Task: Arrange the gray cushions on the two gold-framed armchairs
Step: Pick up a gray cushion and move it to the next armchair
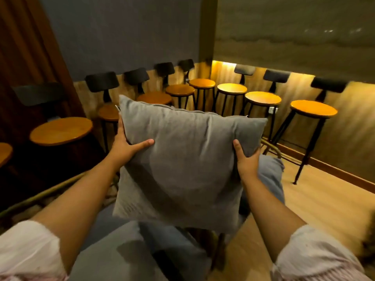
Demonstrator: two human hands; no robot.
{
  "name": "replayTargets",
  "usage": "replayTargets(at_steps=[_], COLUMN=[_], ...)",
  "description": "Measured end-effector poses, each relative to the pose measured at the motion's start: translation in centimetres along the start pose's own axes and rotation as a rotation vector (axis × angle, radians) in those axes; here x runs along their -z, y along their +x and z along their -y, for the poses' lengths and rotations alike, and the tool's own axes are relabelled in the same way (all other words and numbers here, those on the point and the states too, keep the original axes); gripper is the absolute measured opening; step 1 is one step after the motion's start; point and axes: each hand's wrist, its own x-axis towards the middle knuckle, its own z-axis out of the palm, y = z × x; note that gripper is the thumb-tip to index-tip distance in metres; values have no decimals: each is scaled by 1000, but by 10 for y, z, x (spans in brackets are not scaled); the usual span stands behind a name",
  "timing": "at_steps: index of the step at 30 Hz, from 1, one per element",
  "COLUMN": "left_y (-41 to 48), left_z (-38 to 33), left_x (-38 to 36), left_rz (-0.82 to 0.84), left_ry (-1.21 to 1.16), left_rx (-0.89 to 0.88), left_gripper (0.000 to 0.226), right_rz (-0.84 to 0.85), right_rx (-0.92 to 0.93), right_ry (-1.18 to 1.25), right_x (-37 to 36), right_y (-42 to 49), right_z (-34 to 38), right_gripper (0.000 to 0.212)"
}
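I hold a square gray cushion [186,163] upright in front of me, lifted above an armchair. My left hand [125,146] grips its left edge, thumb across the front. My right hand [246,161] grips its right edge the same way. Below and behind the cushion lie more gray cushions [272,175] on the chair, one large one [125,252] close to me at the bottom. A gold frame bar [42,194] of the armchair runs diagonally at lower left, and another piece of frame [272,148] shows at the right behind the cushion.
Several bar stools with round wooden seats and dark backrests line the walls, such as one stool [313,108] at right and another stool [60,130] at left. Light wooden floor [316,199] lies to the right. A brown curtain [26,47] hangs at left.
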Motion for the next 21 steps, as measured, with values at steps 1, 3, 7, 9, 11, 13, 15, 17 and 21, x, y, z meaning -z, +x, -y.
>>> replayTargets(at_steps=[1,3,7,9,11,13,15,17,21], left_y=[0,1,7,14,24,36,49,68,112], left_z=[-8,-21,-45,-57,-64,-67,-66,-59,-38], left_x=[-24,-71,-154,-189,-220,-247,-270,-294,-337], left_rz=[5,5,25,36,45,40,40,30,62], left_ry=[-11,-45,-82,-79,-73,-62,-58,-40,-20], left_rx=[1,2,20,43,64,76,86,125,177], left_gripper=[120,117,115,115,118,119,118,118,122], right_rz=[-13,-26,-33,-43,-54,-61,-64,-58,-61], right_rx=[0,6,14,13,7,-11,-39,-69,-106], right_ry=[-11,-43,-84,-104,-119,-130,-144,-154,-174], right_x=[21,59,123,148,168,179,183,185,182], right_y=[15,47,102,126,151,175,196,219,271], right_z=[1,2,6,8,6,1,-7,-18,-45], right_gripper=[88,92,102,105,103,101,105,112,99])
